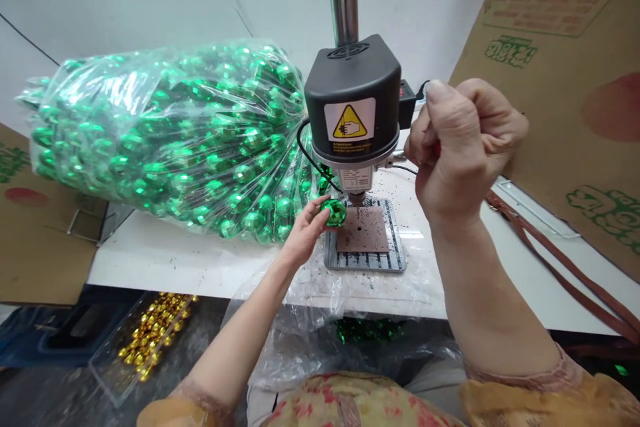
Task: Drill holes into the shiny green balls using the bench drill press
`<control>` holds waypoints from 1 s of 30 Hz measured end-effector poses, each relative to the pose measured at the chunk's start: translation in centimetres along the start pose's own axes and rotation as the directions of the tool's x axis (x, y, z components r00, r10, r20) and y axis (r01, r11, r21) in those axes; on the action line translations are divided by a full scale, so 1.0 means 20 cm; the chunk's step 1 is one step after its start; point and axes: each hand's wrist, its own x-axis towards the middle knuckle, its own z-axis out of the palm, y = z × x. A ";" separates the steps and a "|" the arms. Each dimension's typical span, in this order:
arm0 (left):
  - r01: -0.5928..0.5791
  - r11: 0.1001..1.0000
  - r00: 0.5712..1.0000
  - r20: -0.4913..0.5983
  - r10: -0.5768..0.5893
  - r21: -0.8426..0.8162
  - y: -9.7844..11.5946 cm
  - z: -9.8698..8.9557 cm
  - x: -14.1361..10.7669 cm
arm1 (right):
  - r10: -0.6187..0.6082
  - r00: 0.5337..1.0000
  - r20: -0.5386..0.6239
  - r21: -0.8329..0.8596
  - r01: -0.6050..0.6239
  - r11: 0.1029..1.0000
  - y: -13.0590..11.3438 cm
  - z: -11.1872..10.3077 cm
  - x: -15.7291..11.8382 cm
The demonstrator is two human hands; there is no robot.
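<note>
A shiny green ball (335,212) is pinched between the thumb and fingers of my left hand (311,225), just left of the drill bit. Under the black drill press head (353,90), a brown board (370,240) with a dark hole lies on the slotted metal base (397,260). My right hand (463,140) is raised at the right of the press, its fingers curled closed; what they grip, if anything, is hidden behind them. Dark shavings are scattered over the base and around it.
A large clear bag of green balls (175,140) lies left of the press. Cardboard boxes (565,100) stand at both sides. Brown straps (565,273) lie at the right. Below the white table (165,263) are a clear bin of gold balls (155,330) and plastic sheeting (285,327).
</note>
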 end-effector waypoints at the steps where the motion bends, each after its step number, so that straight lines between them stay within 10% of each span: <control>1: 0.019 1.000 1.000 0.016 -0.019 -0.018 -0.02 0.02 0.00 | 0.000 1.000 0.001 -0.011 0.000 1.000 0.00 0.00 0.00; 30: -0.298 0.885 0.954 0.130 0.268 0.358 -0.20 0.19 -0.01 | -0.024 0.999 0.047 -0.232 0.034 0.972 -0.01 -0.02 -0.03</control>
